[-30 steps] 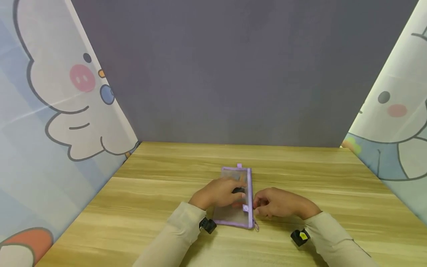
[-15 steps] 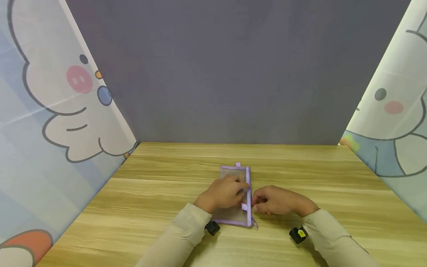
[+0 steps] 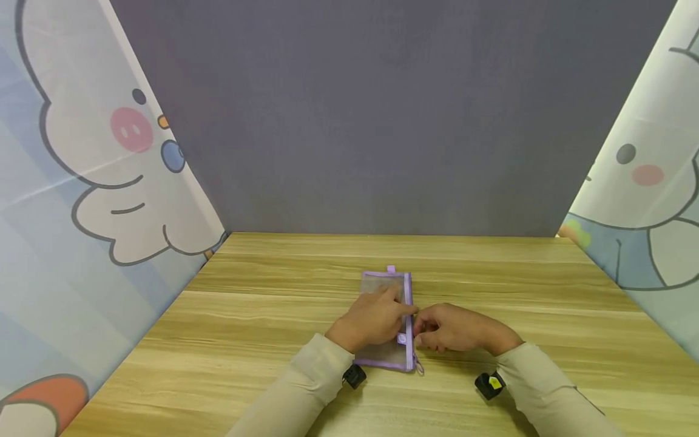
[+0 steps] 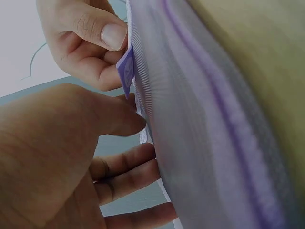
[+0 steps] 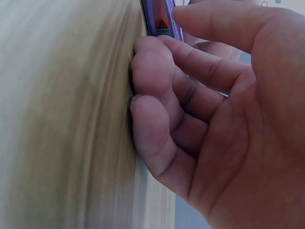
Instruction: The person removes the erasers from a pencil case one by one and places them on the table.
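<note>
The purple mesh pouch (image 3: 384, 353) lies flat on the wooden counter (image 3: 262, 328), about midway between its left and right edges and well short of its far edge, with its long sides running toward that far edge. Over it, palm down, is the person's left hand (image 3: 374, 318), the forearm slanting in from the counter's near side in a pale sleeve (image 3: 306, 382). Its fingers are apart: one reaches across the pouch's right border toward the other hand, while others stretch over the mesh, and the left wrist view catches their tips against the pouch with the thumb slightly bent. From the near right comes the other arm, turned inward at the wrist so that the right hand (image 3: 453, 328) points left, its side resting low by the counter. That hand's thumb and forefinger are together, pinching the pouch's right edge, with the remaining fingers curled in toward the palm. Between the two hands and the pouch's near right corner sits a small purple tag (image 3: 401, 338); a cord loop (image 3: 419, 365) hangs out at that corner, and a short tab (image 3: 391, 268) sticks out toward the counter's far edge. An orange patch (image 5: 162, 13) shows within the purple border in the right wrist view. Behind the counter's far edge stands a grey panel (image 3: 393, 109).
</note>
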A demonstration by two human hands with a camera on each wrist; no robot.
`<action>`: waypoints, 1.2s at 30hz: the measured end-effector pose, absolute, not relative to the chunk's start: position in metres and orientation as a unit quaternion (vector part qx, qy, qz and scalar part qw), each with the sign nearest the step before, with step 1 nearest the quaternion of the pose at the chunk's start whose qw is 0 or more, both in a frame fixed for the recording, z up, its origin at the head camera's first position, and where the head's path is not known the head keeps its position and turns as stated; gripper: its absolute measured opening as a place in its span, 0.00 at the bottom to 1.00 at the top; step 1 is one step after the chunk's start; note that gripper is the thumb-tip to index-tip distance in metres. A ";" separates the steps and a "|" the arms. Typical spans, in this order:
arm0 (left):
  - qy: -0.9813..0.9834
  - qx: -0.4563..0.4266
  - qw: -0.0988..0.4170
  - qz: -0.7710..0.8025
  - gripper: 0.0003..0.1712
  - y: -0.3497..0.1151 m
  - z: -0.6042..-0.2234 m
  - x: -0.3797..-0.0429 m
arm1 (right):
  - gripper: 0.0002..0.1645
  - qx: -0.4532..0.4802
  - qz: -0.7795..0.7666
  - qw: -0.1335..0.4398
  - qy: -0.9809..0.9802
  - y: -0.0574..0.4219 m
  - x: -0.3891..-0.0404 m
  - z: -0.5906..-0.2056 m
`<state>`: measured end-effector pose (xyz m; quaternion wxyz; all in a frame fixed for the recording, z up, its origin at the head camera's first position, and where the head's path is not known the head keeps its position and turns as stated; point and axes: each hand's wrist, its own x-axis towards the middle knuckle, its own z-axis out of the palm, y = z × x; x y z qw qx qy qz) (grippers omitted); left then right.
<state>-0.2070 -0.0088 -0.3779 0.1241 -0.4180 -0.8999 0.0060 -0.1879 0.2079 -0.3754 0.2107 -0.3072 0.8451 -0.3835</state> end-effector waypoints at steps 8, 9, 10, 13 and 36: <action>-0.896 -0.428 0.112 -0.033 0.18 -0.011 -0.375 -0.208 | 0.06 -0.311 -0.390 0.211 0.841 0.208 -0.188 -0.377; -0.896 -0.429 0.107 -0.040 0.18 -0.012 -0.374 -0.208 | 0.07 -0.311 -0.389 0.210 0.841 0.208 -0.188 -0.377; -0.896 -0.430 0.100 -0.047 0.17 -0.012 -0.374 -0.209 | 0.07 -0.312 -0.387 0.209 0.842 0.208 -0.189 -0.377; -0.898 -0.427 0.075 -0.074 0.16 -0.015 -0.373 -0.211 | 0.08 -0.312 -0.382 0.205 0.845 0.208 -0.189 -0.376; -0.885 -0.429 0.030 -0.177 0.06 -0.023 -0.374 -0.222 | 0.06 -0.308 -0.372 0.184 0.856 0.207 -0.191 -0.378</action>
